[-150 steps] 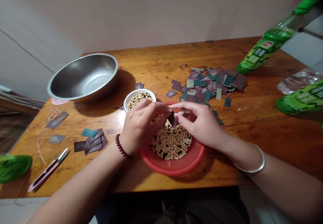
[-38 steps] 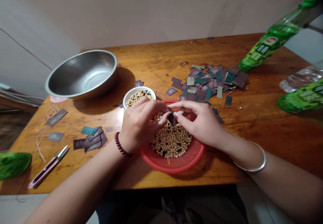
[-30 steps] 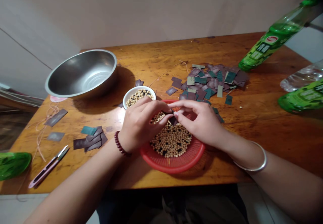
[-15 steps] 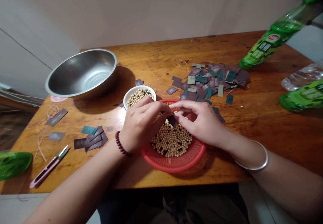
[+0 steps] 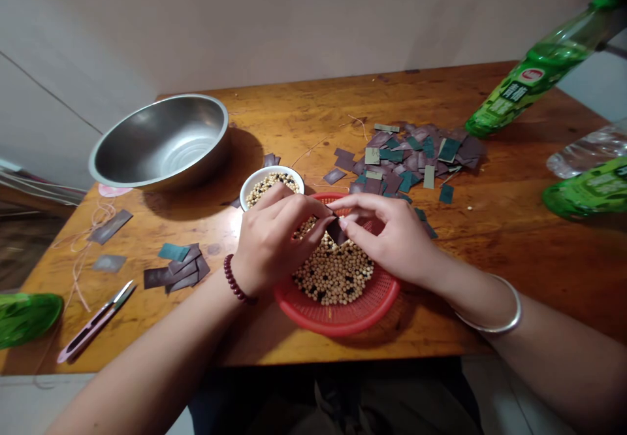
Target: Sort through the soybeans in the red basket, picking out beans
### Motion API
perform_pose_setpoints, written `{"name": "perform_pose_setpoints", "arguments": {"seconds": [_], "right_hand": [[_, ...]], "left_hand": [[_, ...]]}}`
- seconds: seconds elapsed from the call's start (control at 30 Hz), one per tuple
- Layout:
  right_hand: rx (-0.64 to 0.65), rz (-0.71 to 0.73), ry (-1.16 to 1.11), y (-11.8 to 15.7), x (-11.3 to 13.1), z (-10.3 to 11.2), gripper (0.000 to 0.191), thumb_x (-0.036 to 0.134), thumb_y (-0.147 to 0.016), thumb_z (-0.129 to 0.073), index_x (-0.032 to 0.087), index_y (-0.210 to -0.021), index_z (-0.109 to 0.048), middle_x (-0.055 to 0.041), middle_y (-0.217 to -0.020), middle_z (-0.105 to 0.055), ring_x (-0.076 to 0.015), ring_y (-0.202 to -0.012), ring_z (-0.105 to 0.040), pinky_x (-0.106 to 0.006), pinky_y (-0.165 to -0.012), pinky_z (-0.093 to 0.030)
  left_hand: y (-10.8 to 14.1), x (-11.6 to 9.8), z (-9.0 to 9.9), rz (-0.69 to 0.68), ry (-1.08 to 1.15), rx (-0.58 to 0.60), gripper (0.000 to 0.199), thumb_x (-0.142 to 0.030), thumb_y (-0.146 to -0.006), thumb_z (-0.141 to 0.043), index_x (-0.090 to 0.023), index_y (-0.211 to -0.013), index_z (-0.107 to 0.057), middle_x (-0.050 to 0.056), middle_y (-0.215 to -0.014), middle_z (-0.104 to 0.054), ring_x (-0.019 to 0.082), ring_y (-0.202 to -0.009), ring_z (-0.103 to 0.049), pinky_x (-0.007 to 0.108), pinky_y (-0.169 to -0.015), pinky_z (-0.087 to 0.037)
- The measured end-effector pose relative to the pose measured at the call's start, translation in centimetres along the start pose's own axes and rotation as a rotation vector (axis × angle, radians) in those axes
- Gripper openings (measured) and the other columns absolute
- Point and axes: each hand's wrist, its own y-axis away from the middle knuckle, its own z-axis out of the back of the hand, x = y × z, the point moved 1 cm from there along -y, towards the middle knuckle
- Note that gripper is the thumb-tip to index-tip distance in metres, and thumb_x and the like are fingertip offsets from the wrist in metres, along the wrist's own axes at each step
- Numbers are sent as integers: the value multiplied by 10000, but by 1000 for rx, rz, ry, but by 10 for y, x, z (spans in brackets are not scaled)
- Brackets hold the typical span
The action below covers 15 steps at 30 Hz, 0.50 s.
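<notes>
Both hands meet above a red plastic basket [image 5: 337, 322], pinching a small dark piece of cloth or leather [image 5: 336, 231] between them. My left hand [image 5: 279, 236], with a dark red bead bracelet on its wrist, is closed on the piece's left side. Thumb and fingers of my right hand [image 5: 392, 232] hold its right side; a silver bangle circles that wrist. Pale and black beads [image 5: 333, 275] fill the bottom of the basket under the piece. Just behind my left hand stands a small white bowl [image 5: 243, 198] of similar beads, partly covered by the hand.
A steel basin [image 5: 159, 144] stands at the back left. Dark and green pieces [image 5: 401, 154] lie heaped behind the basket, with a smaller pile [image 5: 181, 268] at left. Pink thread snips [image 5: 95, 324] lie near the front left edge. Green bottles [image 5: 526, 76] stand at right and left.
Almost nothing differs. The fingers have shifted slightly on the dark piece, and a little more of it shows between them.
</notes>
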Motion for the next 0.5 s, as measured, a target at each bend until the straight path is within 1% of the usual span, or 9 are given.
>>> {"name": "perform_pose_setpoints", "arguments": {"seconds": [0.13, 0.3, 0.4, 0.5], "right_hand": [[-3, -13, -22, 0, -1, 0, 222, 159, -773, -527, 171, -974, -621, -40, -812, -678, -143, -702, -637, -251, -646, -507], [9, 6, -59, -1, -1, 0, 151, 140, -749, -541, 170, -892, -578, -41, -846, -660, -147, -753, -639, -250, -675, -507], [17, 14, -63, -1, -1, 0, 171, 139, -740, -548, 171, -906, -572, -44, -888, -652, -152, -777, -645, -251, -686, -512], [18, 16, -39, -1, -1, 0, 229, 155, -738, -558, 180, -963, -593, -49, -918, -653, -167, -803, -653, -263, -698, -523]], "left_hand": [[1, 1, 0, -1, 7, -11, 125, -219, -746, -645, -199, -836, -560, -13, -740, -614, 117, -696, -528, 266, -657, -464], [0, 0, 1, -18, 9, -23, 115, -211, -750, -643, -198, -843, -575, -6, -753, -616, 113, -693, -531, 259, -647, -467], [0, -1, 1, -18, 1, -17, 105, -207, -756, -635, -198, -844, -578, -6, -757, -622, 111, -685, -531, 257, -640, -470], [0, -1, 1, -25, 2, -16, 91, -205, -762, -626, -201, -837, -576, -11, -755, -623, 110, -693, -535, 257, -644, -473]]}}
